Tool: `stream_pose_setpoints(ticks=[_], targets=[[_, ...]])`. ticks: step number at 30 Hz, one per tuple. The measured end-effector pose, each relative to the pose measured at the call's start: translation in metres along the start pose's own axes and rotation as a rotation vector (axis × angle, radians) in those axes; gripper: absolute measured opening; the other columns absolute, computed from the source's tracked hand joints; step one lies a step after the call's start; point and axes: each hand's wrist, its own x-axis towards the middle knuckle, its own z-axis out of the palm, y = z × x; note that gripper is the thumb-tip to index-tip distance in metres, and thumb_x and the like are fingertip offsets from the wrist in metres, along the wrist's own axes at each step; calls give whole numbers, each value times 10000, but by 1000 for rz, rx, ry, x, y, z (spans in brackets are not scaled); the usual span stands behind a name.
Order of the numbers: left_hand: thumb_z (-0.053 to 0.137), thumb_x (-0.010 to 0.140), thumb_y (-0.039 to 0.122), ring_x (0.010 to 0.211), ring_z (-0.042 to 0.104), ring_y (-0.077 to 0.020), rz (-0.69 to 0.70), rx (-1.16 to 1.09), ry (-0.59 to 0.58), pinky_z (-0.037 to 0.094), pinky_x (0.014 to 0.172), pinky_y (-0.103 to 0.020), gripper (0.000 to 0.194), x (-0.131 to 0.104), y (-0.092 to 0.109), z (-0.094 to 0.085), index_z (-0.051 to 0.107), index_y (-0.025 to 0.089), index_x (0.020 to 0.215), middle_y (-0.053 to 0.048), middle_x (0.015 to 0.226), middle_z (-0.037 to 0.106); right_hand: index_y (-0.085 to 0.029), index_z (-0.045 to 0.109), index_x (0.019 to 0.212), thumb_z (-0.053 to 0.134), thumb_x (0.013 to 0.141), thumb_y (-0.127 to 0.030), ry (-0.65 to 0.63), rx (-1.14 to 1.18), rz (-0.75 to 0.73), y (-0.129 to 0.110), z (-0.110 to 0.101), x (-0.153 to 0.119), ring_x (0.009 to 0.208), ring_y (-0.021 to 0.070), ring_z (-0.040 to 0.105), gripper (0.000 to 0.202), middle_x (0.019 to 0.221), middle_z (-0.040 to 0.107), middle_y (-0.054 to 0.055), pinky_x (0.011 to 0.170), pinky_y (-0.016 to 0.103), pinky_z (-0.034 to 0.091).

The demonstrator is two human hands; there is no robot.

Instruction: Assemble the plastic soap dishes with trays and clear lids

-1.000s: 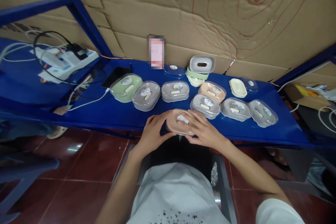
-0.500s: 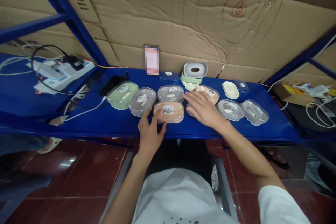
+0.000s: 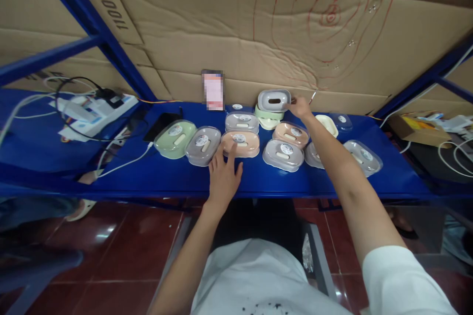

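My left hand [image 3: 223, 177] is spread, its fingertips on the front of a peach soap box [image 3: 242, 145] with a clear lid and a round sticker. Directly behind that box stands a grey soap box [image 3: 242, 122]. My right hand [image 3: 300, 108] reaches to the back of the table and pinches the right rim of an open grey soap dish [image 3: 274, 101] with a slot in its base. Under this dish lie a green dish [image 3: 269, 113] and a cream dish [image 3: 268, 123]. My right forearm partly covers another grey box [image 3: 314, 156].
Lidded green [image 3: 175, 140] and grey [image 3: 203, 146] boxes stand left; peach [image 3: 290, 135] and grey boxes [image 3: 283, 155] right. A cream dish [image 3: 327, 125] and clear lid [image 3: 342, 121] lie back right. A phone [image 3: 213, 91] leans on the cardboard [image 3: 177, 24]. Cables and a power strip [image 3: 84, 118] are left.
The peach box under my left hand has moved back against the grey box. My right hand has left the boxes at the middle and gone back to the stacked grey dish.
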Motion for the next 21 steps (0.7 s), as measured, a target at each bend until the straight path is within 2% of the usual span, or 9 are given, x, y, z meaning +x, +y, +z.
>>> stream_pose_setpoints(ticks=[2, 4, 6, 9, 10, 12, 15, 18, 21], targets=[[592, 1054, 324, 1524, 461, -445, -5, -99, 31, 478, 1163, -648, 631, -6, 3, -5, 403, 226, 1649, -248, 1688, 359, -151, 656, 1286, 474, 997, -527, 47, -6, -26, 2, -14, -16, 1097, 318, 678, 507, 1197, 734, 174, 994, 458, 567], [608, 1060, 358, 1553, 440, -392, -10, -260, 63, 485, 1192, -601, 658, -13, 6, -13, 361, 262, 1663, -218, 1691, 345, -167, 628, 1301, 442, 1017, -471, 135, -9, -104, 1, -30, -47, 1172, 321, 648, 456, 1311, 667, 182, 1022, 459, 555], [640, 1053, 418, 1555, 450, -346, -14, -447, 56, 528, 1178, -540, 734, -22, 8, -23, 286, 319, 1689, -181, 1703, 334, -205, 610, 1316, 448, 1024, -416, 217, 3, -304, -2, -44, -94, 1175, 318, 649, 395, 1336, 625, 168, 984, 458, 577], [659, 1036, 525, 1568, 450, -339, 3, -655, -34, 553, 1168, -512, 797, -34, 7, -37, 239, 383, 1699, -136, 1770, 255, -284, 641, 1274, 503, 1015, -301, 90, -18, -737, -9, -49, -175, 1249, 320, 627, 294, 1323, 630, 123, 1004, 468, 585], [658, 1034, 549, 1571, 451, -340, 26, -699, -76, 547, 1179, -512, 764, -37, 5, -40, 287, 390, 1682, -121, 1774, 268, -307, 655, 1256, 502, 1017, -249, 38, -25, -843, -12, -47, -198, 1205, 297, 649, 290, 1289, 653, 102, 973, 440, 596], [683, 1021, 561, 1556, 479, -336, 82, -746, -142, 535, 1197, -504, 642, -42, -1, -44, 454, 385, 1594, -98, 1737, 375, -315, 668, 1255, 483, 1007, -150, -38, -31, -938, -19, -41, -227, 1132, 260, 682, 351, 1258, 680, 87, 900, 385, 607], [758, 986, 505, 1483, 567, -326, 103, -701, -121, 533, 1192, -489, 461, -46, -11, -46, 633, 336, 1397, -93, 1625, 540, -280, 623, 1407, 556, 984, -147, -211, -1, -959, -27, -35, -221, 1219, 267, 675, 449, 1364, 667, 115, 948, 386, 599], [791, 966, 457, 1433, 611, -324, 71, -569, -62, 541, 1168, -482, 382, -51, -23, -45, 676, 291, 1290, -103, 1571, 593, -254, 502, 1588, 699, 961, -306, -417, -9, -952, -34, -36, -169, 1403, 324, 591, 660, 1523, 620, 140, 1140, 497, 511], [785, 967, 444, 1430, 608, -339, 57, -439, -75, 521, 1174, -514, 361, -57, -33, -42, 688, 292, 1279, -106, 1591, 581, -223, 560, 1567, 578, 1038, -319, -399, -205, -729, -49, -34, -110, 1494, 351, 523, 538, 1596, 592, 151, 1208, 543, 414]])
